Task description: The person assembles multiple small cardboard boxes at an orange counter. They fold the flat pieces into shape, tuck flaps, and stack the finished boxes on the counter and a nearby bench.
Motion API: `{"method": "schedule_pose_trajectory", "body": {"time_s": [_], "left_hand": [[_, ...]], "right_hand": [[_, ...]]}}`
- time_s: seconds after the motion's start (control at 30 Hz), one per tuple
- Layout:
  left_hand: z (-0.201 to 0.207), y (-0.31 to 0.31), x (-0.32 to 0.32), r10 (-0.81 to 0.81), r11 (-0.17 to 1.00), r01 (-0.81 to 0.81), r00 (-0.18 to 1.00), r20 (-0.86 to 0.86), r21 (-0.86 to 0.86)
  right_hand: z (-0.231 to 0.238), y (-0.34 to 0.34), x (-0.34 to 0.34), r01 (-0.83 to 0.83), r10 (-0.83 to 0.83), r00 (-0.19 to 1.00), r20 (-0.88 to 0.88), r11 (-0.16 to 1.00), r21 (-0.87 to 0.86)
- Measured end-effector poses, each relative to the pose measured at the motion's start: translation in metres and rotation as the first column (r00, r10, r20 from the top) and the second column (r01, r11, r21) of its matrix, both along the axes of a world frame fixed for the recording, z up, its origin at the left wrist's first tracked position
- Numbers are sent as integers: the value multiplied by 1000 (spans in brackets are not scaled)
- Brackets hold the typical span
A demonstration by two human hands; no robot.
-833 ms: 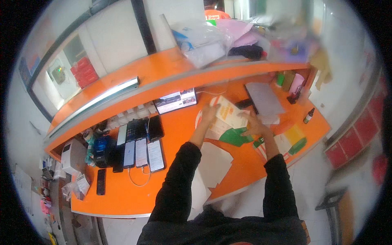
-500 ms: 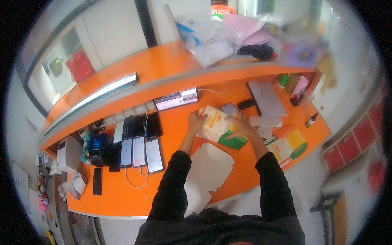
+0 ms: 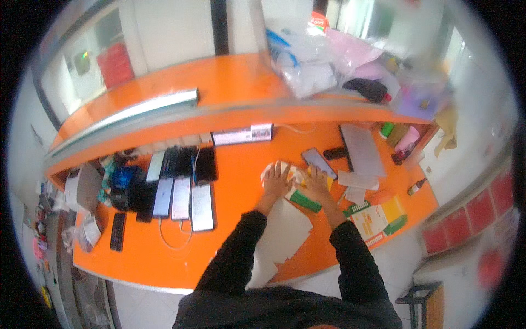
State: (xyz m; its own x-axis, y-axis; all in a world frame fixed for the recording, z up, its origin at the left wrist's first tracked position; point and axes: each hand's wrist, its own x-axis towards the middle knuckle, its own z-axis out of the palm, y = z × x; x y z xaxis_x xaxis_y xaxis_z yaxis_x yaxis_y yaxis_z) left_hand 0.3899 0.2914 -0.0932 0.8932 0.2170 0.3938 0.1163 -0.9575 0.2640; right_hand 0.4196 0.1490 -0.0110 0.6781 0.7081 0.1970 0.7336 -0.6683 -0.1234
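Observation:
Both palms lie over a white, yellow and green printed carton [image 3: 305, 201] on the orange desk [image 3: 230, 249]. My left hand [image 3: 278, 182] rests on its left part with the fingers spread. Over the right part is my right hand [image 3: 315, 185], its fingers stretched out too. Much of the carton is hidden beneath them. Blank white die-cut card [image 3: 287, 227] lies in front of it, toward my body. To the right lies a similar flat printed carton [image 3: 368, 220]. A phone [image 3: 318, 162] sits just beyond my right hand.
Several phones lie at left, including a white-screened one [image 3: 202, 207], with a looped cable [image 3: 186, 241]. Farther left are a black remote [image 3: 117, 231] and a white box-shaped device [image 3: 82, 189]. A lit screen [image 3: 241, 135] leans at the back. A small bottle [image 3: 416, 187] stands at right.
My hands have gone from gripping the carton's sides to lying flat over it. The carton looks lower and more covered. The view has shifted slightly.

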Motion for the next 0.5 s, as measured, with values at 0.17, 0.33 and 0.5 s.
{"method": "schedule_pose_trajectory", "body": {"time_s": [0.17, 0.33, 0.5], "left_hand": [[18, 21, -11, -147, 986, 146, 989, 3, 74], [47, -82, -142, -208, 950, 140, 950, -231, -278], [-5, -85, -164, -186, 973, 108, 891, -415, -203]], "right_hand": [[-1, 7, -1, -18, -7, 994, 112, 976, 217], [24, -21, -8, -142, 182, 983, -36, 862, 486], [10, -37, -21, -358, 100, 914, 392, 654, 666]]}}
